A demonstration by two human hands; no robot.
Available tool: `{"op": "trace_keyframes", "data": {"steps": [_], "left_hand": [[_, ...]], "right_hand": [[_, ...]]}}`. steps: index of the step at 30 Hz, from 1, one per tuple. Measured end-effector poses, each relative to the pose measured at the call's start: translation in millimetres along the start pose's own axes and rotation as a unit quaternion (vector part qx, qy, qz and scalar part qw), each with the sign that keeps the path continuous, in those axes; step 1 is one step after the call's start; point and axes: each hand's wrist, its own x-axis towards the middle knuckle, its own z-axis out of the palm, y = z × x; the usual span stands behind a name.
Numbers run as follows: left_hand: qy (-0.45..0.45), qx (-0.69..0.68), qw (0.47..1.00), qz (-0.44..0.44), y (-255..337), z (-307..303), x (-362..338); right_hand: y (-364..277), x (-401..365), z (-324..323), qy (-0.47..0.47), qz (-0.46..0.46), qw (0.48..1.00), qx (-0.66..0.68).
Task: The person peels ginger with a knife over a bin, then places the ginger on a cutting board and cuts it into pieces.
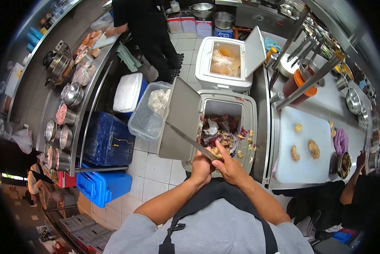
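Note:
My right hand point(231, 168) is closed around the handle end of a knife point(190, 139), whose long blade points up and to the left. Close beside it, my left hand point(201, 168) is closed under the blade; what it holds, if anything, is hidden. Both hands are over the near edge of a grey bin point(251, 122) with its lid point(179, 112) swung open to the left. Dark scraps, peelings and a piece of plastic point(211, 127) lie inside the bin, and yellowish peelings are scattered on its right rim.
Right, a white cutting board point(302, 165) bears pieces of ginger point(314, 149) near a purple cloth point(341, 142). An open white cooler point(202, 63) stands beyond the bin. A clear tub point(145, 120) sits left. One person point(145, 29) stands far left; another's arm point(351, 186) is at right.

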Motion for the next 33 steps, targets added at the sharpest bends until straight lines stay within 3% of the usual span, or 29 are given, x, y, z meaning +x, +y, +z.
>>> {"op": "trace_keyframes", "data": {"steps": [1, 9, 14, 17, 19, 20, 23, 27, 30, 33], "left_hand": [[-0.046, 0.026, 0.998, -0.026, 3, -8, 2], [0.001, -0.003, 0.999, -0.039, -5, -7, 6], [-0.018, 0.002, 0.998, -0.057, -10, -16, 13], [-0.027, 0.000, 0.995, -0.095, -6, -15, 13], [-0.012, 0.030, 0.997, -0.070, -5, -12, 7], [-0.012, 0.029, 0.997, -0.067, -3, -12, 8], [-0.027, 0.017, 0.997, -0.064, -2, -21, 17], [-0.053, -0.034, 0.996, -0.062, 9, -29, 21], [-0.073, -0.062, 0.994, -0.053, 23, -29, 21], [-0.137, -0.059, 0.989, 0.014, 39, -28, 16]], "right_hand": [[-3, 0, -1, 0.001, 0.017, 1.000, -0.003], [7, 5, 2, 0.025, -0.006, 0.998, -0.051], [16, 8, 4, 0.040, -0.019, 0.989, -0.138], [38, 15, 7, 0.062, -0.026, 0.992, -0.105], [59, 23, 3, 0.145, 0.072, 0.987, 0.008], [65, 23, 0, 0.144, 0.069, 0.987, 0.007], [59, 22, -10, 0.087, 0.203, 0.956, 0.194], [35, 18, -26, 0.076, 0.214, 0.928, 0.295], [41, 12, -26, 0.101, 0.148, 0.959, 0.221], [37, 8, -34, 0.099, 0.138, 0.958, 0.233]]}}
